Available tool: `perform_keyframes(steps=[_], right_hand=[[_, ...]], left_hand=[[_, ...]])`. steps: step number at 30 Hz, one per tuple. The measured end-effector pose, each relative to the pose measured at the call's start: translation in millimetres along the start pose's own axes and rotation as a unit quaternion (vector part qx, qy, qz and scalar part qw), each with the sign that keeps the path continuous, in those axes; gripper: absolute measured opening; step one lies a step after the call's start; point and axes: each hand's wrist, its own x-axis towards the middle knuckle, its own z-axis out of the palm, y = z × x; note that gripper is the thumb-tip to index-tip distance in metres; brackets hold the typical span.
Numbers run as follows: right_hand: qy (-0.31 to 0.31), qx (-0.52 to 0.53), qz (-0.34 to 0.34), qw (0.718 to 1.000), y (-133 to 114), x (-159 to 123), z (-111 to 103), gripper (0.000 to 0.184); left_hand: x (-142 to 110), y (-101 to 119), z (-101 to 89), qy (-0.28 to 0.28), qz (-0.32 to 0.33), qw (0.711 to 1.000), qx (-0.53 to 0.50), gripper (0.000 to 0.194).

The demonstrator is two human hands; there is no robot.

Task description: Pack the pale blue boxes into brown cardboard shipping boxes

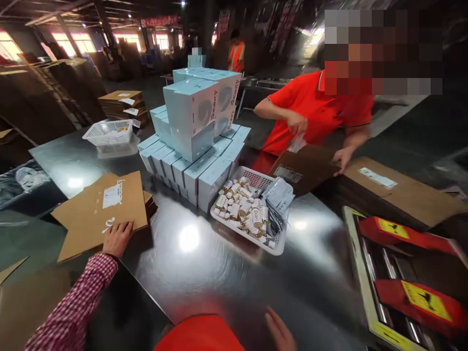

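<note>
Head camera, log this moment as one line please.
left hand: flat on cardboard sheet | right hand: open on steel table | nearby: bottle basket, blue boxes

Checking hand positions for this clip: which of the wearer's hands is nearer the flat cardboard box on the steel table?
Left. The left hand rests on the near edge of the flat cardboard box. The right hand lies apart, far to the box's right on the steel table, near the picture's bottom edge.

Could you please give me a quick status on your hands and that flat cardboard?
Left hand flat on the flattened carton, no grip closed. Right hand open, low over the steel table. Basket of small bottles and stacked blue boxes beyond.
</note>
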Motion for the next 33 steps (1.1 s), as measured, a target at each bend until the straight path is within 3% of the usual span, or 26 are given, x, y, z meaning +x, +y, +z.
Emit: perform_keyframes(steps=[1, 2, 4, 5, 6, 8, 10, 11, 12, 14, 16, 17, 19, 21, 24, 27, 30, 33], right_hand=[[-0.098, 0.059, 0.012, 0.993, -16, -8, 34, 0.064], [-0.227, 0.11, 0.033, 0.967, -39, -16, 68, 0.069], [-0.41, 0.164, 0.078, 0.894, -92, -28, 129, 0.073], [-0.47, 0.165, 0.076, 0.864, -118, -32, 153, 0.069], [-0.49, 0.151, 0.046, 0.857, -141, -36, 171, 0.064], [-0.464, 0.1, -0.053, 0.878, -176, -42, 187, 0.059], [-0.422, 0.012, -0.177, 0.889, -200, -54, 178, 0.055], [-0.413, -0.048, -0.238, 0.878, -208, -63, 166, 0.051], [-0.408, -0.111, -0.296, 0.857, -216, -74, 151, 0.046], [-0.404, -0.232, -0.384, 0.797, -225, -101, 118, 0.041], [-0.408, -0.324, -0.417, 0.745, -226, -125, 92, 0.045], [-0.414, -0.355, -0.416, 0.728, -224, -133, 83, 0.049], [-0.436, -0.385, -0.4, 0.708, -214, -138, 73, 0.053], [-0.459, -0.368, -0.365, 0.722, -202, -129, 69, 0.059], [-0.454, -0.285, -0.273, 0.799, -191, -103, 65, 0.077], [-0.408, -0.224, -0.22, 0.858, -190, -88, 63, 0.076], [-0.311, -0.211, -0.279, 0.884, -199, -89, 71, 0.067], [-0.212, -0.168, -0.359, 0.893, -211, -92, 97, 0.057]], left_hand=[[-11, 17, -6.5, 0.013, 0.033, 0.999, -0.007, 0.037], [-26, 39, -11.6, 0.027, 0.066, 0.997, -0.016, 0.035], [-63, 93, -16.0, 0.049, 0.143, 0.987, -0.044, 0.027], [-82, 120, -15.6, 0.068, 0.175, 0.981, -0.054, 0.026], [-99, 146, -13.9, 0.112, 0.201, 0.971, -0.061, 0.026], [-121, 181, -10.7, 0.161, 0.219, 0.953, -0.134, 0.025], [-127, 189, -13.5, 0.141, 0.192, 0.935, -0.261, 0.034], [-124, 184, -18.5, 0.121, 0.15, 0.925, -0.329, 0.044], [-119, 174, -25.8, 0.112, 0.091, 0.908, -0.393, 0.055], [-101, 148, -44.3, 0.153, -0.055, 0.851, -0.499, 0.075], [-78, 127, -60.6, 0.202, -0.168, 0.777, -0.572, 0.089], [-67, 122, -65.5, 0.2, -0.202, 0.756, -0.589, 0.093], [-47, 121, -67.0, 0.167, -0.23, 0.744, -0.605, 0.098], [-32, 129, -59.6, 0.15, -0.227, 0.732, -0.625, 0.102], [-19, 141, -45.3, 0.151, -0.218, 0.708, -0.654, 0.103], [-13, 138, -44.0, 0.113, -0.2, 0.722, -0.653, 0.088], [-19, 124, -60.5, 0.059, -0.168, 0.73, -0.659, 0.08], [-31, 111, -84.9, -0.05, -0.086, 0.768, -0.632, 0.081]])
